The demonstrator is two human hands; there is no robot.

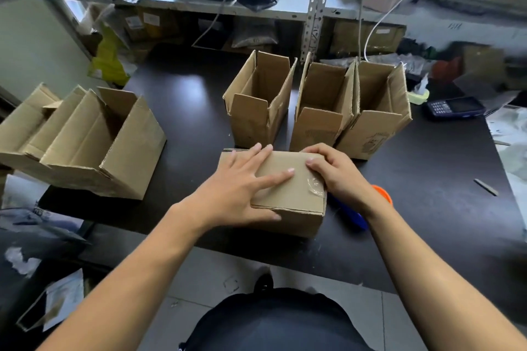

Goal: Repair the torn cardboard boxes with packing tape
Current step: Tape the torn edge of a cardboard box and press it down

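Looking down from the head camera, the person has one closed cardboard box [288, 194] at the near edge of the dark surface [185, 111], and both hands are on its top. The left hand [245, 179] lies flat with fingers straight and spread, pressing the flaps down. The right hand [339, 174] sits at the box's right end with fingers bent over the far edge; whether it grips the cardboard or only presses it cannot be told. The hands are apart, one at each end of the lid. A crinkled strip of clear tape [316, 186] shows on the top near the right corner, so taping on this box seems begun, though the middle seam looks bare. Just beside the right wrist, partly hidden, lies a blue and orange tape dispenser [368, 208], held by neither hand.

Behind the box three open boxes [322, 105] stand upright in a row, flaps up, with no tape visible on them. At the left a larger open box [94, 145] lies tilted. Judging by this, one box is partway mended and the others are not yet done; their tears cannot be made out.
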